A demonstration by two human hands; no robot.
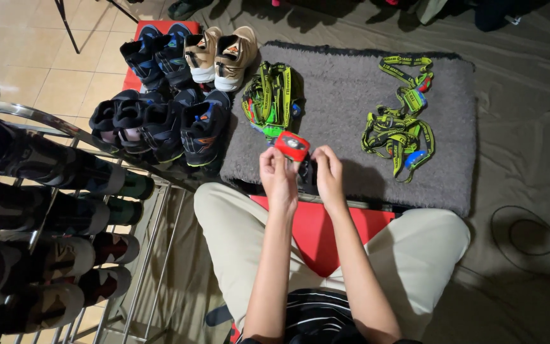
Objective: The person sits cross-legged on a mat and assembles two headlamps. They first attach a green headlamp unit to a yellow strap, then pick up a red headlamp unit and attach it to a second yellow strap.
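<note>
Over the near edge of the grey mat (351, 89), left hand (277, 175) and right hand (328, 173) pinch shut around a red headlamp (292, 146) — light, hard-shelled, with a floppy strap; best gripped by the casing's sides.

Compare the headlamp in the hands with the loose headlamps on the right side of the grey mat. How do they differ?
The held headlamp has a red lamp body; the loose headlamps show blue and red bodies. The held one is lifted between the left hand and right hand; the loose ones lie tangled on the grey mat. Its strap looks dark; theirs are yellow-green.
</note>
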